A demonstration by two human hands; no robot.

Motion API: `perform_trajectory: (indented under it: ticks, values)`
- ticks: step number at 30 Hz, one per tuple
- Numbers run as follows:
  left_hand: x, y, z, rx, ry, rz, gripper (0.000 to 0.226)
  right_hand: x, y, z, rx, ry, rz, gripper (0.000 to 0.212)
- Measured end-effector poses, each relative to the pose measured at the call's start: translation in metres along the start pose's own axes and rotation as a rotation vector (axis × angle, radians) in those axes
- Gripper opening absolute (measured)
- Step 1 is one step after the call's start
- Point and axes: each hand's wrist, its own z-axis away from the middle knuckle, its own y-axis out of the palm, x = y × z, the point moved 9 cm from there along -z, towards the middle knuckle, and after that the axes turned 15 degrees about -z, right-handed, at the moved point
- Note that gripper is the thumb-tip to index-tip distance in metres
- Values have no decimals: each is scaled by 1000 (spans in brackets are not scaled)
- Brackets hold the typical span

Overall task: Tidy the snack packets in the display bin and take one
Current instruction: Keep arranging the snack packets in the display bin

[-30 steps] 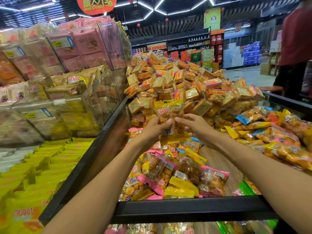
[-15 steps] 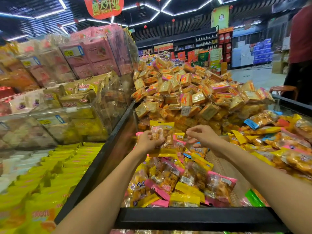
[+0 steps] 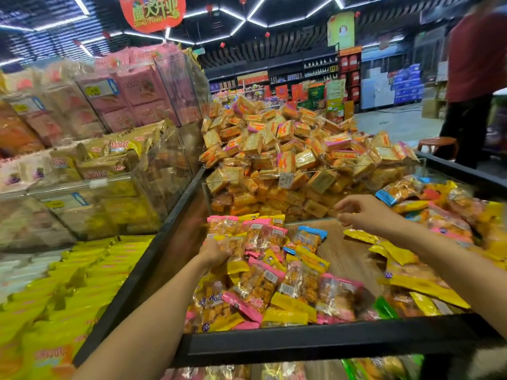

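A person stands at a black-framed display bin (image 3: 301,344) in a shop, both bare forearms reaching in. The snack packets (image 3: 274,281), clear bags with pink, yellow and blue ends, lie heaped in the bin's near-left part, straight ahead of the person and below the hands. The left hand (image 3: 215,252) is down on the far-left edge of this heap, its fingers curled around a yellow-ended packet (image 3: 233,253) whose long axis runs roughly away from the person. The right hand (image 3: 359,212) hangs above a bare strip of the wooden bin floor (image 3: 345,256), to the right of the heap and apart from it, fingers loosely bent and holding nothing. A second spread of packets (image 3: 411,275) lies to the right of that strip, under the right forearm. The left hand is therefore much the nearer to the main heap; the right would have to come left and down to reach it. Behind a clear divider (image 3: 315,176) rises a mound of orange wrapped biscuits (image 3: 288,149).
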Motion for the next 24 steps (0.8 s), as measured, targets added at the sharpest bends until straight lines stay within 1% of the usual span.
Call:
perform_trajectory:
  ticks: [4, 5, 7, 8, 9, 10, 11, 13, 14, 17, 19, 21, 24]
  values:
    - [3, -1, 2, 23, -35, -15, 25, -19, -43, 20, -53, 21, 113, 13]
    - [2, -4, 6, 14, -51, -7, 28, -21, -55, 27, -62, 17, 145, 12]
    - [6, -20, 10, -55, -81, -23, 36, -24, -78, 38, -86, -8, 225, 13]
    - [3, -30, 13, -112, -78, -78, 32, -26, -93, 45, -111, -24, 272, 13]
    - [-6, -40, 16, -188, -58, -129, 27, -28, -110, 52, -132, -41, 318, 13]
    - [-19, -49, 18, -261, -20, -147, 28, -32, -125, 60, -145, -54, 364, 13]
    - [-37, -52, 20, -307, 33, -184, 35, -35, -140, 68, -148, -62, 407, 15]
    - [-83, -45, 26, -324, 159, -236, 43, -42, -163, 82, -155, -60, 473, 22]
    - [-112, -37, 33, -302, 231, -253, 45, -46, -173, 89, -165, -59, 498, 21]
    - [-208, -4, 56, -238, 465, -214, 42, -58, -192, 110, -184, -64, 558, 6]
    - [-265, 27, 71, -155, 554, -174, 36, -65, -196, 119, -169, -84, 548, 5]
    - [-308, 65, 84, -18, 578, -136, 32, -67, -197, 123, -165, -106, 507, 13]
    - [-349, 120, 106, 230, 542, -5, 41, -68, -196, 123, -152, -117, 500, 18]
